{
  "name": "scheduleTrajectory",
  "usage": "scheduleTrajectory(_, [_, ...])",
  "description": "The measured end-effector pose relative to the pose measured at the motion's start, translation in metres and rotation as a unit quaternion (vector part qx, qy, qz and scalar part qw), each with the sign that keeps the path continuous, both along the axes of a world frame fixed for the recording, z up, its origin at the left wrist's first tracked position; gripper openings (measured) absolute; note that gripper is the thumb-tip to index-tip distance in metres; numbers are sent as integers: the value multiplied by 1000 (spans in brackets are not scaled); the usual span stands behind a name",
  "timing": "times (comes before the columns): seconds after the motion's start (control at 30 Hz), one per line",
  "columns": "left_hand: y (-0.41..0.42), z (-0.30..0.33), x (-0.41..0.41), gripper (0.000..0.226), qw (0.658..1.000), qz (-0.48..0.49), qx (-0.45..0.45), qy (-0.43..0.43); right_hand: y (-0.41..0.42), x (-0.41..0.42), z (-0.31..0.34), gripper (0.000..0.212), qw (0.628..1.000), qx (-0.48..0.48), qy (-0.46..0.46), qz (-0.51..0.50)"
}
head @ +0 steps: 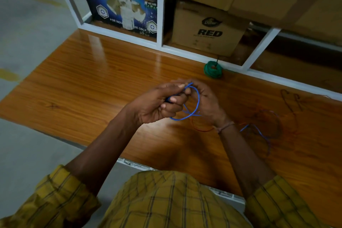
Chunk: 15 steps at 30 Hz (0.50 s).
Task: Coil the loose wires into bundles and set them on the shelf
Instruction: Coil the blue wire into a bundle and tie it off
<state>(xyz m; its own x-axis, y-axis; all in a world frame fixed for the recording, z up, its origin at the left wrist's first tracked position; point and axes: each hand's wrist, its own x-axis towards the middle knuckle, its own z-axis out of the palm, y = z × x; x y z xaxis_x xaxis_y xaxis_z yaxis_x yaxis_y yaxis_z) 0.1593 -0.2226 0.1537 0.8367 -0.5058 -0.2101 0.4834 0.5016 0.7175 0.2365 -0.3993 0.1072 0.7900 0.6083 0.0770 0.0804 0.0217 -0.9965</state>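
The blue box [122, 5] in the left shelf compartment carries white lettering: "ADHESIVE TAPE" along its top, the words before that too blurred to make out, and lower down "FOR INDU… SE ONLY", partly hidden. The brown carton [209, 27] in the next compartment shows "RED" in bold black capitals under a small oval logo I can't read.

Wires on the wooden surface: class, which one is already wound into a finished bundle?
The green wire, a tight coil by the shelf frame. The blue wire is only loosely looped between both hands; the red wire lies uncoiled.
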Motion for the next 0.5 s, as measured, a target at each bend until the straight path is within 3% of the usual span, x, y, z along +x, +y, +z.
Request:
scheduleTrajectory(0.03, [-2,2,0,24,1000,5,0,-7,-2,7,4,7,1000,-22,-12,-6])
scheduleTrajectory(0.17, [-8,3,-1,21,998,45,5,-37,-19,33,7,30,996,-59,-26,-59])
scheduleTrajectory(0.27, [-15,10,-1,27,992,91,-55,-63,-34,38,-3,38,984,-119,-58,-122])
scheduleTrajectory(0.4, [-25,21,9,25,975,144,-146,-86,-44,21,-15,38,945,-267,-181,-55])
scheduleTrajectory(0.5, [-33,17,23,27,973,173,-109,-106,-39,-2,-13,54,888,-360,-285,2])
